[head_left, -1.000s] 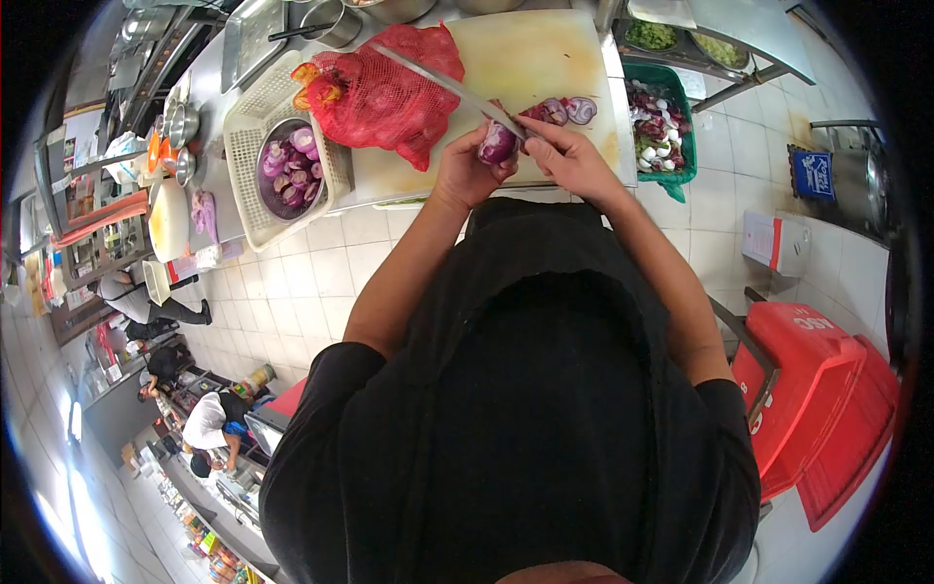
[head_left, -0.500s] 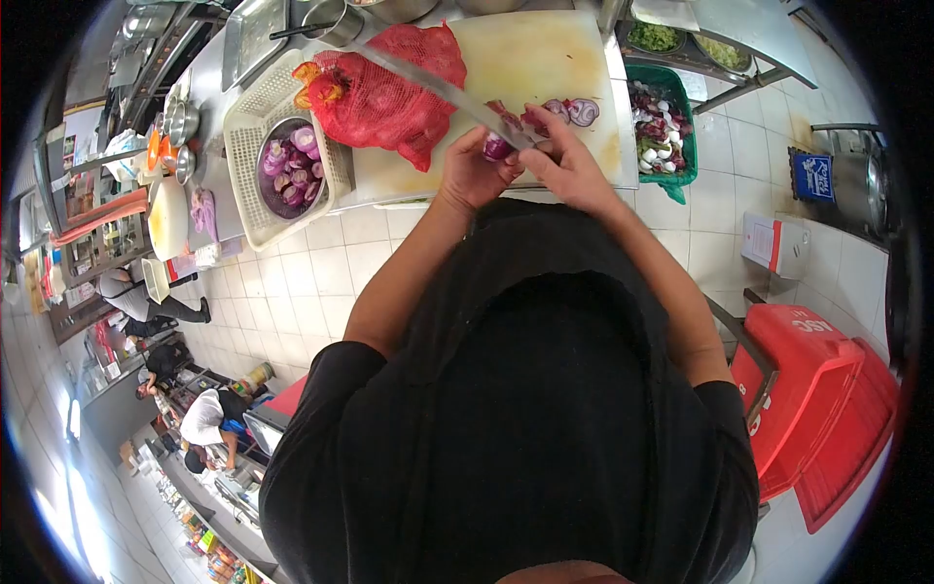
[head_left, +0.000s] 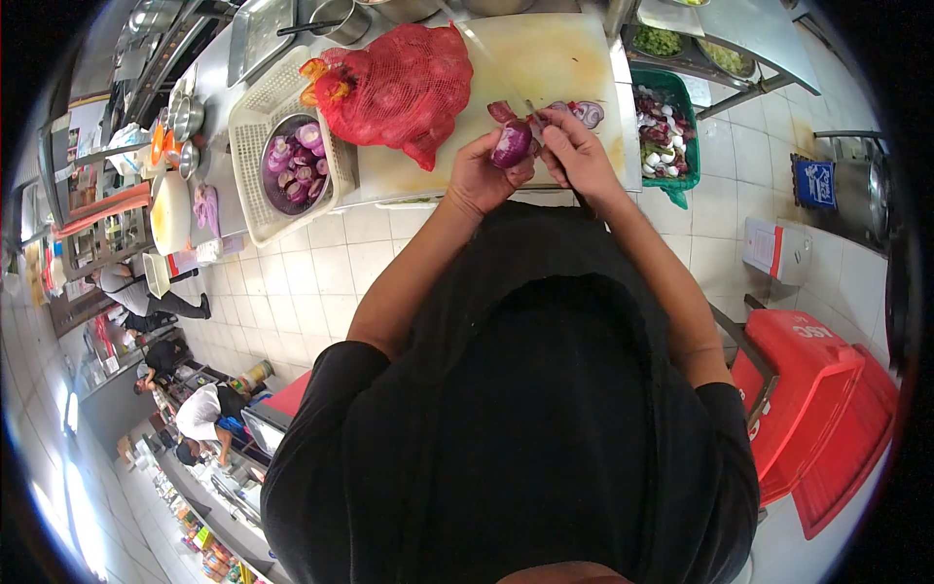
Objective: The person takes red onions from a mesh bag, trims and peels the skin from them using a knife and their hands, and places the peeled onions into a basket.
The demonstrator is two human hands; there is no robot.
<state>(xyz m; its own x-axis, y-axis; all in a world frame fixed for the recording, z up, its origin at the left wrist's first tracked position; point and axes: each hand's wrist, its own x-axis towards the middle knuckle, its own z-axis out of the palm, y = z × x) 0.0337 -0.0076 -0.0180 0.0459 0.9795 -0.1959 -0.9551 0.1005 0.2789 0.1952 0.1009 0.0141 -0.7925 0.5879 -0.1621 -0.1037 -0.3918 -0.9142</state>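
Note:
My left hand [head_left: 484,175] holds a red onion [head_left: 512,144] over the near edge of the white cutting board [head_left: 545,54]. Beside it, my right hand [head_left: 581,156] grips a knife [head_left: 489,56], whose long blade points up and to the left across the board. Loose onion skin [head_left: 501,111] shows just above the onion. Onion pieces [head_left: 587,114] lie on the board past my right hand. A red mesh bag [head_left: 399,88] rests left of the knife. Further left, a steel bowl of onions [head_left: 295,164] sits in a white plastic basket [head_left: 249,185].
A green basket [head_left: 693,151] with peelings and white pieces hangs low right of the board. Metal pots [head_left: 341,21] stand at the back. A red bin [head_left: 793,389] is at the right. Several people work far off at the left, one in a white shirt [head_left: 201,414].
The knife blade has swung from over the mesh bag to a steeper angle over the board. My right hand has turned with it, and more of the onion in my left hand now shows.

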